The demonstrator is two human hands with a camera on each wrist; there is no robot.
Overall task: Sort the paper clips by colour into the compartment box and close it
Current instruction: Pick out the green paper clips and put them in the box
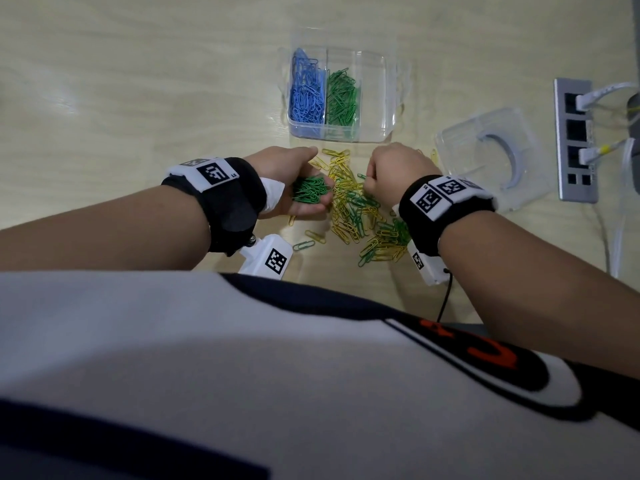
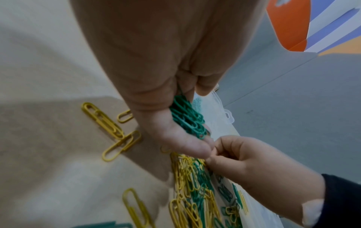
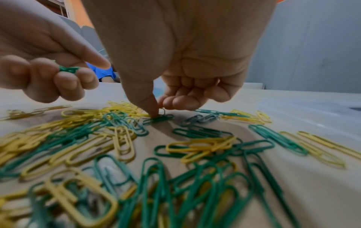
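The compartment box is sitting open on the worktop, its dividers running away from the person. The left hand is cupping green clips; the right hand is pinching one green clip lying crosswise in the mixed pile.

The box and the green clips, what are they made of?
The compartment box looks like clear, glossy plastic: the table shows through its walls. The green clips cupped in the left hand seem to be bent wire with a smooth coloured coating; whether metal lies underneath cannot be seen.
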